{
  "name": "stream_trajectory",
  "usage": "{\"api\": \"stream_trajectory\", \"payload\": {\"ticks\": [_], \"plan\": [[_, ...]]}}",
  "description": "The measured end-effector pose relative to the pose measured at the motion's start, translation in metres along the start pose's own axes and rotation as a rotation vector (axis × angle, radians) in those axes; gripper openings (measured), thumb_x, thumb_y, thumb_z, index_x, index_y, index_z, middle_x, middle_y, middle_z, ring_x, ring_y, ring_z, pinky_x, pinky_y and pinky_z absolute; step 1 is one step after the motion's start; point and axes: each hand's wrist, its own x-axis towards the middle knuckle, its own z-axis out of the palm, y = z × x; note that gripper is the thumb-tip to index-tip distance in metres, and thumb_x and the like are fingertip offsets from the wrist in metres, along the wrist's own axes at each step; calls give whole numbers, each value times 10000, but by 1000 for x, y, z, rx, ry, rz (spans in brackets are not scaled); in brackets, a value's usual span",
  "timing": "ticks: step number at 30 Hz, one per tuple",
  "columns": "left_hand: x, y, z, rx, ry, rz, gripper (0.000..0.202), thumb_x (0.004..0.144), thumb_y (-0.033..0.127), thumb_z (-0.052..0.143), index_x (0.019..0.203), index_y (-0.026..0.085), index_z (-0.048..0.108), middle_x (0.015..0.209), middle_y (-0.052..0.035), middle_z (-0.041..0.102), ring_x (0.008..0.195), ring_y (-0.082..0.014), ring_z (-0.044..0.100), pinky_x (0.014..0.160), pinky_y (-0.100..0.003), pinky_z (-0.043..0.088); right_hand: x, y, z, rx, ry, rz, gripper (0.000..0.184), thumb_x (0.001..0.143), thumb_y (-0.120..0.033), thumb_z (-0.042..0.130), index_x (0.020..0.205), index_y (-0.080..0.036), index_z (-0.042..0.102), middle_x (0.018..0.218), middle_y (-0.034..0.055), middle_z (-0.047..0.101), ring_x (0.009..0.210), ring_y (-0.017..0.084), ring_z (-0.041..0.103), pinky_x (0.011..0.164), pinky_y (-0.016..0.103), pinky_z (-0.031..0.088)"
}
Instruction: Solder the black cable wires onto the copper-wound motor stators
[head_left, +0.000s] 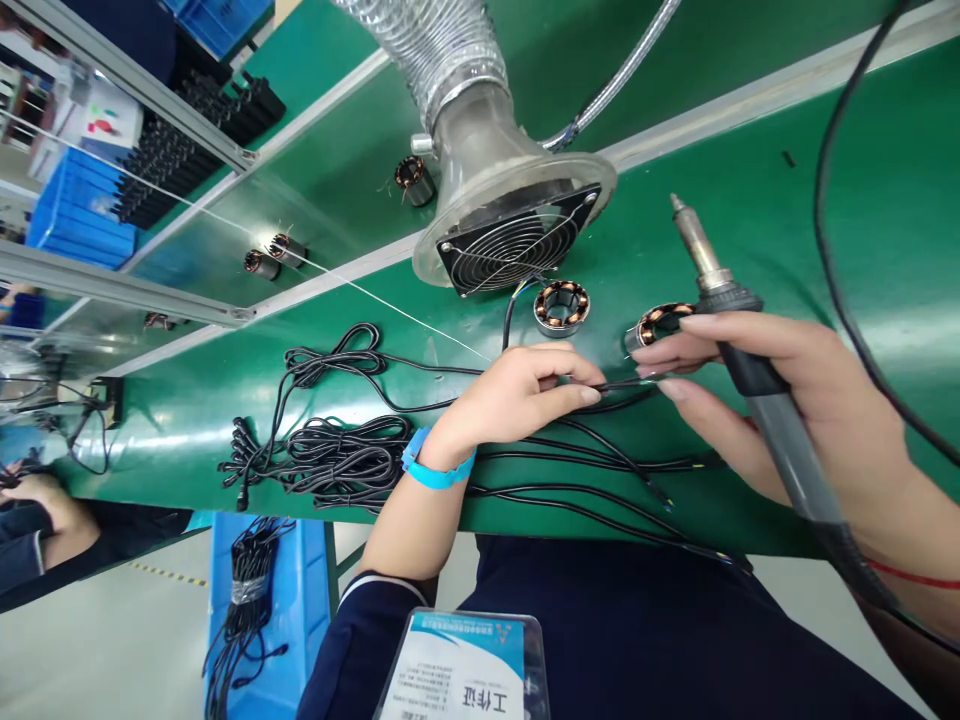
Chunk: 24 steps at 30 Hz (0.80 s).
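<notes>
My left hand (525,390), with a blue band at the wrist, pinches a black cable (621,385) close to its end. In my right hand (810,400) a soldering iron (780,430) is held, tip pointing up and away. The thumb and fingertips of that hand are at the cable's thin wire ends; whether they grip them I cannot tell. Just beyond the fingers lies a stator with copper windings (651,326), partly covered by the right hand. A second stator (562,308) sits by the fan, with coloured wires of a cable beside it.
A fume extractor hood with a fan (517,240) stands behind my hands. Bundled black cables (345,460) lie left on the green bench (420,320). More stators (414,180) stand behind the ledge. A blue bin (292,600) holds cables below. A co-worker's hand (45,495) shows far left.
</notes>
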Motion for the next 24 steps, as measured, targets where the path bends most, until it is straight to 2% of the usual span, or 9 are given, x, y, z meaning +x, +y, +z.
{"api": "stream_trajectory", "payload": {"ticks": [3, 7, 10, 13, 15, 19, 22, 24], "plan": [[-1, 1, -3, -46, -9, 22, 178, 878, 281, 611, 844, 125, 690, 812, -25, 629, 708, -97, 521, 656, -251, 406, 4, -7, 4, 7, 28, -4, 494, 914, -224, 618, 1374, -337, 477, 976, 5, 680, 900, 158, 685, 878, 341, 581], [-1, 0, 0, -98, 2, 21, 145, 875, 277, 623, 837, 141, 655, 815, -14, 613, 709, -89, 516, 648, -244, 397, 7, -7, 9, 127, 29, 77, 476, 897, -224, 638, 1335, -353, 502, 934, -6, 679, 897, 162, 684, 923, 372, 579], [1, -3, 8, -240, 108, -24, 182, 890, 337, 611, 946, 169, 571, 862, -4, 568, 636, -67, 440, 599, -242, 383, 7, -4, 16, 241, 38, 153, 479, 886, -216, 653, 1321, -352, 504, 928, -17, 686, 806, 131, 684, 797, 288, 607], [3, -7, 18, -381, 212, -39, 172, 954, 366, 486, 923, 197, 481, 823, 16, 494, 610, -66, 401, 585, -238, 384, 6, -2, 24, 295, 50, 188, 506, 868, -209, 669, 1320, -356, 495, 953, -14, 677, 785, 117, 682, 726, 237, 607], [4, -8, 22, -339, 237, -41, 176, 967, 341, 448, 867, 198, 466, 807, 16, 487, 639, -75, 416, 606, -237, 391, 6, -1, 28, 283, 57, 183, 536, 854, -201, 679, 1331, -353, 485, 969, -10, 664, 794, 117, 683, 744, 242, 613], [5, -7, 26, -218, 226, -40, 131, 932, 284, 517, 847, 186, 501, 818, 2, 536, 719, -91, 471, 680, -247, 428, 7, 1, 28, 237, 56, 111, 564, 832, -170, 692, 1336, -317, 483, 967, -5, 645, 813, 116, 681, 750, 233, 619], [6, -7, 27, -292, 201, -70, 109, 902, 270, 575, 921, 184, 511, 805, 13, 535, 713, -82, 486, 667, -229, 437, 7, 2, 27, 204, 51, 82, 552, 842, -176, 685, 1337, -299, 474, 961, 1, 638, 812, 123, 680, 737, 247, 624], [6, -8, 25, -321, 194, -83, 167, 882, 266, 610, 985, 185, 506, 791, 24, 529, 701, -77, 490, 663, -221, 436, 7, 2, 27, 177, 36, 72, 522, 861, -196, 668, 1333, -294, 469, 953, 2, 642, 802, 130, 678, 728, 272, 624]]}}
